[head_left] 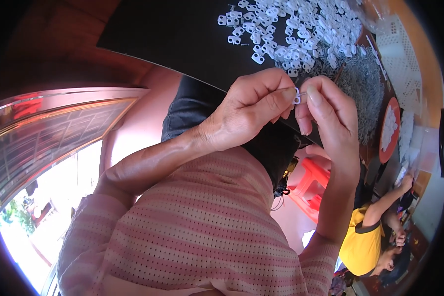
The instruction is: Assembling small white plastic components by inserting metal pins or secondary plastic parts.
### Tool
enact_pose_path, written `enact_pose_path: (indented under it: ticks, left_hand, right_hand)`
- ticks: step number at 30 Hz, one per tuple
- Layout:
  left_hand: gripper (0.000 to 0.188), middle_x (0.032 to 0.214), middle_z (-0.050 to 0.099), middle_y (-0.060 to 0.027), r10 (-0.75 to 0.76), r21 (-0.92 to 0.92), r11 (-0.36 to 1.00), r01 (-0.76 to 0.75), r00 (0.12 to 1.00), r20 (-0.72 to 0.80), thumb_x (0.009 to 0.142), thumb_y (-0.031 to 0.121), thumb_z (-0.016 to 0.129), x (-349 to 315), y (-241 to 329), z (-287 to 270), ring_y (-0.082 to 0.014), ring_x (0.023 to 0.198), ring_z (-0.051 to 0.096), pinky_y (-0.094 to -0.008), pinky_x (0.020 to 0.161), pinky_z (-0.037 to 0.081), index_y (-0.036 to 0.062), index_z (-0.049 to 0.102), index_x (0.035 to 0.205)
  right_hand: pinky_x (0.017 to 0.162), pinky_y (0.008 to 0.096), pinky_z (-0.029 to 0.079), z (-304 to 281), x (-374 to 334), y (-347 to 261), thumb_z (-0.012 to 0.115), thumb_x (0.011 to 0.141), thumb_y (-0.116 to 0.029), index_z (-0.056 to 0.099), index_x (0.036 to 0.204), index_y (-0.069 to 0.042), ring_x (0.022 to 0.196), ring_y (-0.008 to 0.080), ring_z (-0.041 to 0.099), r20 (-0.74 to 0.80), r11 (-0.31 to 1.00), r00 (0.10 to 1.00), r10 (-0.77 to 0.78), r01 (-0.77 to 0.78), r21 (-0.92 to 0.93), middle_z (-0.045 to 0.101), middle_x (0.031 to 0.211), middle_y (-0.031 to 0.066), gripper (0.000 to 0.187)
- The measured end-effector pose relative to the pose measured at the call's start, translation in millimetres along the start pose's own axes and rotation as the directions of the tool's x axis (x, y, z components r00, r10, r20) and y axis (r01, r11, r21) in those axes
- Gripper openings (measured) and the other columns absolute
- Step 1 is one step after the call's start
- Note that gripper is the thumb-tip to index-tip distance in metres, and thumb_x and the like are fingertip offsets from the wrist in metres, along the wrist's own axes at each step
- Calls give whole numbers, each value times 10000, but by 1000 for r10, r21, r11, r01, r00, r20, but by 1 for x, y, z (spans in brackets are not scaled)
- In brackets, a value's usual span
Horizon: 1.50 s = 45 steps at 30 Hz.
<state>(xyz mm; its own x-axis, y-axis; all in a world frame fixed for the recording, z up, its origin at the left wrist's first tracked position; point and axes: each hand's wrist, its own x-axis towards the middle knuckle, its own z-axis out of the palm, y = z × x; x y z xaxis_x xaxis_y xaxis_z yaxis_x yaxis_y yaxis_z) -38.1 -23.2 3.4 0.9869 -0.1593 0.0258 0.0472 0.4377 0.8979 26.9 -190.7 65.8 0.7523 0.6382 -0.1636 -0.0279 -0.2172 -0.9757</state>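
Note:
Over the near edge of the dark table (pixel 182 44), my two hands meet fingertip to fingertip. My left hand (pixel 259 103) pinches a small white plastic piece with holes (pixel 297 96) between thumb and forefinger. From the other side, my right hand (pixel 333 108) grips a thin metal spring (pixel 303 93), its end at the white piece. Fingers partly cover both parts, so how far the spring sits inside cannot be seen. Just beyond my hands spreads a heap of similar white plastic pieces (pixel 301 29). A grey pile of small metal springs (pixel 365 89) lies to its right.
A red oval tray (pixel 384 154) holding small white parts stands at the right, near a white perforated basket (pixel 395 54). Below the table is a red plastic stool (pixel 311 187). Another person in a yellow shirt (pixel 361 241) sits at the lower right.

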Motion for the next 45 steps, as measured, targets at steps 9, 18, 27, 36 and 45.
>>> enact_pose_path:
  ticks: [9,18,27,36,45]
  left_hand:
    - [204,812,579,-22,35,-50,998,-35,999,-3,1035,194,476,-2,-1,-2,-67,730,537,-226,695,474,13,556,986]
    - [186,823,580,-21,36,-88,995,-37,999,-11,1030,180,489,-1,-1,-4,-67,718,519,-225,687,457,10,557,992]
    - [189,825,567,-18,31,-56,998,-31,999,-12,1036,181,478,0,0,-3,-65,731,500,-220,694,437,11,553,999]
    - [173,820,554,-8,123,41,992,-123,992,-15,1037,158,469,0,-5,-3,-64,735,489,-212,678,424,16,557,992]
    - [192,824,551,-29,218,111,970,-217,976,9,1027,167,496,-4,-6,-7,-90,725,507,-239,661,438,-3,556,961]
  right_hand:
    - [486,208,387,7,-2,-6,536,1004,-153,588,889,-5,540,44,484,-51,989,998,-36,29,-142,554,681,-2,195]
    - [501,188,366,10,2,-4,593,978,-167,590,925,-15,582,18,478,-116,998,993,-29,22,-59,552,712,-15,161]
    - [510,183,371,9,8,-2,599,967,-116,570,890,-19,579,12,464,-106,969,987,-122,95,-228,541,682,-22,126]
    - [505,227,348,22,4,-6,584,957,-70,535,810,-15,559,45,439,-211,955,976,-53,-12,-295,495,635,-8,164]
    - [569,228,414,-6,26,-3,541,980,-108,611,984,-21,626,94,515,-169,928,979,-112,42,-370,571,785,26,112]
